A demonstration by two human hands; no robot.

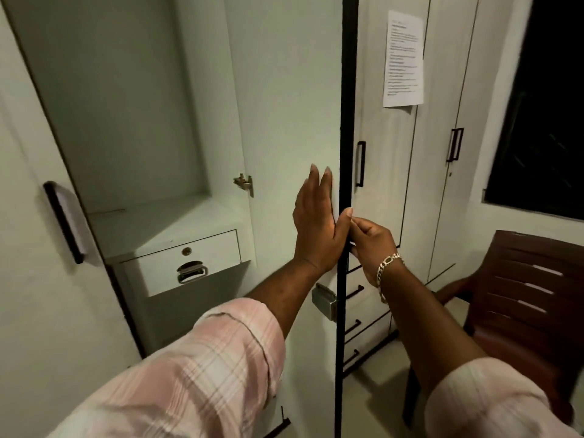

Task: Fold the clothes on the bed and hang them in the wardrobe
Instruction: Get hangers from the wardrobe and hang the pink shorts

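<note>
- Standing at the open wardrobe (pixel 132 121), the person has both hands on the right-hand door (pixel 284 105), which juts edge-on toward the viewer with its dark edge strip running top to bottom.
- The left hand (pixel 314 222) lies flat against the door's inner face, fingers (pixel 316 181) straight and close together, pressing rather than gripping.
- The right hand (pixel 369 238) curls round the door's edge from the outer side, thumb and fingertips pinching the strip; a chain bracelet (pixel 387 263) sits on that wrist.
- My reading is that the door is being swung or steadied; doing it well means guiding it with the flat palm and keeping the pinching fingers clear of the gap between this door and the neighbouring closed one.
- The metal lock plate (pixel 324 300) low on the door edge looks like something a sleeve could snag on.
- No clothes and no bed show from here, so the garments must lie somewhere out of sight; neither hand carries any.
- Inside, the compartment is pale and bare-walled, with a shelf (pixel 151 222) above a small drawer (pixel 186 262) that has a keyhole and a metal pull. I cannot see a hanging rail.
- The left door (pixel 38 248) stands open too, with a dark handle.
- To the right are further closed doors, one bearing a printed sheet (pixel 403 58), then a dark window (pixel 543 105) and a brown plastic chair (pixel 518 295) on a light floor.
- The lighting is dim and greenish.
</note>
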